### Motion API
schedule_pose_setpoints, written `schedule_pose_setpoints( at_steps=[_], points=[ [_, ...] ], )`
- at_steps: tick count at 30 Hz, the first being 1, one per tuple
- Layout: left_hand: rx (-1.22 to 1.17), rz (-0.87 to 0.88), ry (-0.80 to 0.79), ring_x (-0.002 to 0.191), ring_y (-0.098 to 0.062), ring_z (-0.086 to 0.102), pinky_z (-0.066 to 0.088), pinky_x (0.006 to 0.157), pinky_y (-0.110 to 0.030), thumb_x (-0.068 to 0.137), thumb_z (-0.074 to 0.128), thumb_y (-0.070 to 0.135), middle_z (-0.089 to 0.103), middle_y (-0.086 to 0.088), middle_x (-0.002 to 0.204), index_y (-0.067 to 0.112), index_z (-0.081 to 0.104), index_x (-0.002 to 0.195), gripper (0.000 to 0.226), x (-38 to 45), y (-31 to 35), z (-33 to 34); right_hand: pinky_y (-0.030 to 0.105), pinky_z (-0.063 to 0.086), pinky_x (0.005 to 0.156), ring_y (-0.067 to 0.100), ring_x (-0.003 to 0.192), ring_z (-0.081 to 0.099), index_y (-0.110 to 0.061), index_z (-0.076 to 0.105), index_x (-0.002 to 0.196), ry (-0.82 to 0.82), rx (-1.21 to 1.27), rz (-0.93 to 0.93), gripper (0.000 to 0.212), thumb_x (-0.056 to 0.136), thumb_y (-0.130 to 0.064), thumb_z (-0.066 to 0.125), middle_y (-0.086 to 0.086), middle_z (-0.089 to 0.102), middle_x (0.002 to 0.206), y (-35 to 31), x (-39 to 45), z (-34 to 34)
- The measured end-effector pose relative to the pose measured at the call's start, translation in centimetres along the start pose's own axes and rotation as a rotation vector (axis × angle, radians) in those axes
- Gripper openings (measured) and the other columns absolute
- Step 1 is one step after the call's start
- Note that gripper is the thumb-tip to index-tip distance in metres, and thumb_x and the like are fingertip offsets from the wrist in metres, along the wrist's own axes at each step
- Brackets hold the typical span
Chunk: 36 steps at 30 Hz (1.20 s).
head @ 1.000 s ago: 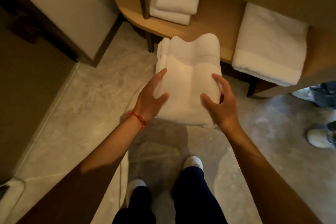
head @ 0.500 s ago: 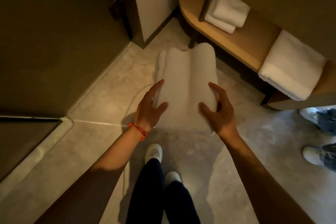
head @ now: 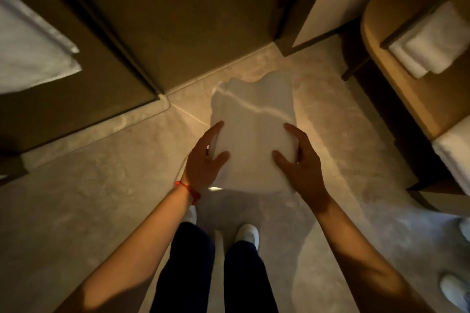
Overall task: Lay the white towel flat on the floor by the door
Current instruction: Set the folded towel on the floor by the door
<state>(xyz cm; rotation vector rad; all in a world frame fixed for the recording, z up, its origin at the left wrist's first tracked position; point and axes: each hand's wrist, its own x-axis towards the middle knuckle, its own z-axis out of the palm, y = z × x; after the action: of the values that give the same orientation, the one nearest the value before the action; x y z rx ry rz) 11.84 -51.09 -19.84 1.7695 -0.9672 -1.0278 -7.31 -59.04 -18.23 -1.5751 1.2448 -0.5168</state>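
I hold a folded white towel (head: 251, 134) out in front of me, above the marbled stone floor (head: 101, 198). My left hand (head: 203, 160) grips its left edge, thumb on top. My right hand (head: 300, 168) grips its right edge the same way. The towel's far end droops a little and a thin streak of light crosses it. The brown door (head: 178, 7) stands straight ahead, its bottom edge meeting the floor just beyond the towel.
A rounded wooden shelf (head: 396, 89) at the right carries a folded white towel (head: 429, 43) and another at the frame's right edge. A white towel (head: 30, 51) hangs at the far left. My feet (head: 248, 234) stand below; another person's shoes (head: 455, 290) are at bottom right.
I have turned left with the towel held in both hands. The shelf slid to the right of the view and the door now lies straight ahead.
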Motion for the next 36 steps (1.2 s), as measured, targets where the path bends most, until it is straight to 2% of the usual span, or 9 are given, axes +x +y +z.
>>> schedule_pose_setpoints(
  at_steps=[3,7,11,14,16,21,26,33,36],
  points=[
    [-0.045,-0.079,0.072,0.123,-0.016,0.042,0.041,0.103,-0.043,0.072,0.057,0.040,0.039,0.011,0.132,0.031,0.034,0.128,0.062,-2.3,-2.0,-4.4,0.040,0.048,0.097,0.014,0.113,0.051,-0.034,0.037,0.128,-0.080,-0.021,-0.051,0.054,0.083,-0.024,0.065,-0.010,0.043,0.129,-2.0,-0.6,4.7],
    [-0.067,-0.162,0.120,0.123,-0.024,0.043,0.042,0.102,-0.048,0.078,0.057,0.024,0.039,0.002,0.134,0.039,0.032,0.126,0.057,-4.4,-6.0,-10.3,0.037,0.050,0.093,0.015,0.110,0.054,-0.043,0.037,0.125,-0.125,-0.066,-0.077,0.057,0.073,-0.046,0.060,-0.012,0.048,0.125,-3.5,-1.4,11.6],
    [-0.099,-0.175,0.137,0.114,-0.016,0.042,0.040,0.091,-0.023,0.078,0.059,0.018,0.041,-0.004,0.131,0.025,0.033,0.131,0.059,-6.2,-10.0,-17.0,0.029,0.048,0.091,0.011,0.107,0.053,-0.034,0.042,0.125,-0.145,-0.033,-0.096,0.056,0.076,-0.027,0.067,-0.021,0.050,0.118,-4.1,-2.5,19.7],
    [-0.133,-0.197,0.167,0.115,-0.018,0.044,0.040,0.092,-0.028,0.077,0.058,0.020,0.041,-0.005,0.132,0.031,0.032,0.127,0.057,-8.3,-14.0,-22.5,0.009,0.041,0.089,-0.011,0.104,0.050,-0.027,0.046,0.125,-0.162,-0.013,-0.106,0.056,0.074,-0.019,0.068,-0.027,0.048,0.117,-4.6,-3.7,26.9],
    [-0.171,-0.238,0.173,0.116,-0.019,0.043,0.041,0.096,-0.033,0.084,0.059,0.010,0.041,-0.006,0.134,0.032,0.031,0.126,0.056,-9.7,-16.6,-25.8,0.004,0.040,0.086,-0.019,0.102,0.048,-0.025,0.047,0.125,-0.188,-0.007,-0.088,0.057,0.075,-0.011,0.070,-0.029,0.048,0.116,-5.1,-4.5,31.3],
    [-0.199,-0.277,0.260,0.122,-0.020,0.040,0.037,0.105,-0.039,0.083,0.059,0.003,0.039,0.000,0.132,0.030,0.032,0.128,0.059,-12.6,-22.3,-31.9,0.009,0.042,0.089,-0.018,0.105,0.047,-0.028,0.047,0.124,-0.267,-0.024,-0.077,0.056,0.072,-0.022,0.066,-0.029,0.048,0.117,-5.2,-5.9,39.9],
    [-0.233,-0.334,0.321,0.122,-0.016,0.038,0.035,0.102,-0.032,0.083,0.059,0.001,0.039,0.002,0.130,0.033,0.033,0.125,0.059,-13.9,-27.9,-33.7,0.008,0.045,0.082,-0.016,0.101,0.050,-0.035,0.044,0.124,-0.366,-0.016,-0.043,0.057,0.072,-0.032,0.067,-0.031,0.048,0.114,-2.7,-5.9,45.5],
    [-0.254,-0.378,0.420,0.126,-0.020,0.037,0.033,0.108,-0.041,0.084,0.057,-0.003,0.036,0.002,0.133,0.031,0.034,0.126,0.059,-12.2,-37.9,-31.6,0.027,0.041,0.100,0.007,0.116,0.047,-0.021,0.043,0.130,-0.390,-0.148,-0.131,0.064,0.071,-0.042,0.060,-0.009,0.048,0.127,5.6,-2.7,51.4],
    [-0.262,-0.398,0.460,0.124,-0.017,0.036,0.035,0.108,-0.042,0.083,0.057,-0.004,0.037,0.004,0.132,0.028,0.035,0.129,0.060,-10.6,-42.9,-29.7,0.039,0.045,0.100,0.017,0.118,0.051,-0.026,0.040,0.132,-0.395,-0.207,-0.151,0.065,0.073,-0.046,0.058,-0.005,0.050,0.131,10.7,-1.3,53.8]
  ],
)
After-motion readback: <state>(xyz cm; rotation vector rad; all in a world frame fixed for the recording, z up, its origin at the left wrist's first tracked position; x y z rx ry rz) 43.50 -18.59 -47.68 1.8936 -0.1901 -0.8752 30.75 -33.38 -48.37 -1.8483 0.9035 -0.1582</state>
